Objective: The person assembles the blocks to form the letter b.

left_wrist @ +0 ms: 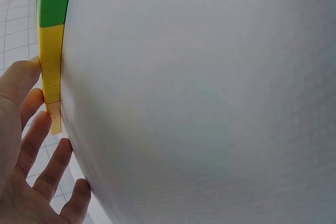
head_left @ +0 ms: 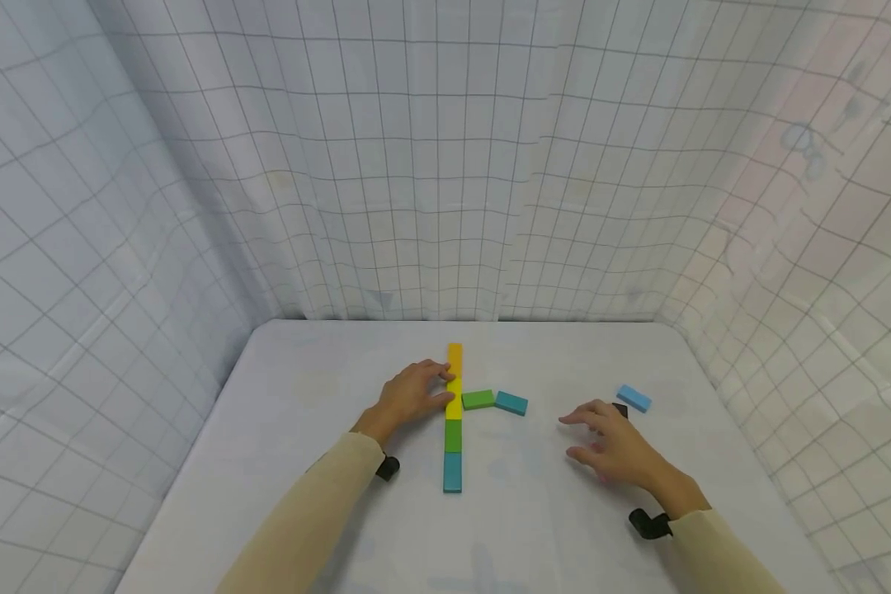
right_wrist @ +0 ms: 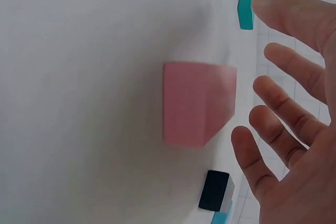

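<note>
A straight column of flat blocks runs away from the person: a teal block (head_left: 453,473) nearest, a green block (head_left: 453,436), then yellow blocks (head_left: 455,355) at the far end. At the left edge of the yellow blocks is my left hand (head_left: 412,393), its thumb and fingertips touching or very near them. My right hand (head_left: 610,443) hovers with spread, slightly bent fingers, holding nothing. Beneath it lies a pink block (right_wrist: 191,104), mostly hidden in the head view. A second green block (head_left: 478,400) and a tilted second teal block (head_left: 511,403) lie right of the column.
Beyond the right hand lie a black block (right_wrist: 214,190) and a light blue block (head_left: 634,398). The white table (head_left: 327,346) is bordered by hanging grid-patterned curtains (head_left: 445,165) at the back and both sides. Black wrist-camera straps (head_left: 649,524) are on both wrists.
</note>
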Tool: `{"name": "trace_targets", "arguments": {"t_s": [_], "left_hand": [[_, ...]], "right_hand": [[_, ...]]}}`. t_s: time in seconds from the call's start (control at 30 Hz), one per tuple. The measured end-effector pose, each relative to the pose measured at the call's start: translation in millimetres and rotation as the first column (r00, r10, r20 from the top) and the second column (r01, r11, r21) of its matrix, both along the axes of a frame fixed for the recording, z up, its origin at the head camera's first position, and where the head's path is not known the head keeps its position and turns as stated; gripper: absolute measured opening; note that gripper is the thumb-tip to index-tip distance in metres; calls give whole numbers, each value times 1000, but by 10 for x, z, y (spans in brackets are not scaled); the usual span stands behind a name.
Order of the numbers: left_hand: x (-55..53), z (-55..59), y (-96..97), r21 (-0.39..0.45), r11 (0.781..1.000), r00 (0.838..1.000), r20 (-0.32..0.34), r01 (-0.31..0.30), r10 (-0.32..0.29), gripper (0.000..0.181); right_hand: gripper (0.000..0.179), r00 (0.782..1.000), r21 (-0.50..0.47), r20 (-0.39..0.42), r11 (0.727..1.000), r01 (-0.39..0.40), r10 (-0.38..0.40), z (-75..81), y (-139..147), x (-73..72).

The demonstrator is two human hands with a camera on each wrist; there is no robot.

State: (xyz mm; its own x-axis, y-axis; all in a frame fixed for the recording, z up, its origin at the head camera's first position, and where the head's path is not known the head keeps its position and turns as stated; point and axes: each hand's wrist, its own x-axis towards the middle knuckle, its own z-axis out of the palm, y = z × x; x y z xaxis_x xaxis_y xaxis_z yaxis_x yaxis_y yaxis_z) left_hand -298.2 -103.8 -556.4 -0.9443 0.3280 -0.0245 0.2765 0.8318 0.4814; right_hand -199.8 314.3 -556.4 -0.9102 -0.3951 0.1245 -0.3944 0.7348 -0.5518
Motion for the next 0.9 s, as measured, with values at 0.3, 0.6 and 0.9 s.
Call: {"name": "trace_targets", "arguments": {"t_s": [0.3, 0.6, 0.9], "left_hand": [[-7, 0, -2, -16, 1000, 1000, 3, -6, 6, 39], [2, 38, -16, 9, 1000, 1000, 7, 2, -2, 37], [2, -10, -18, 22, 1000, 1000, 4, -1, 1, 36]], "right_hand": [[46, 998, -40, -52, 998, -49, 47, -106, 262, 112], [59, 998, -92, 3, 994, -65, 66, -159, 424, 194], [57, 996, -113, 32, 990, -83, 87, -178, 437, 220]]}}
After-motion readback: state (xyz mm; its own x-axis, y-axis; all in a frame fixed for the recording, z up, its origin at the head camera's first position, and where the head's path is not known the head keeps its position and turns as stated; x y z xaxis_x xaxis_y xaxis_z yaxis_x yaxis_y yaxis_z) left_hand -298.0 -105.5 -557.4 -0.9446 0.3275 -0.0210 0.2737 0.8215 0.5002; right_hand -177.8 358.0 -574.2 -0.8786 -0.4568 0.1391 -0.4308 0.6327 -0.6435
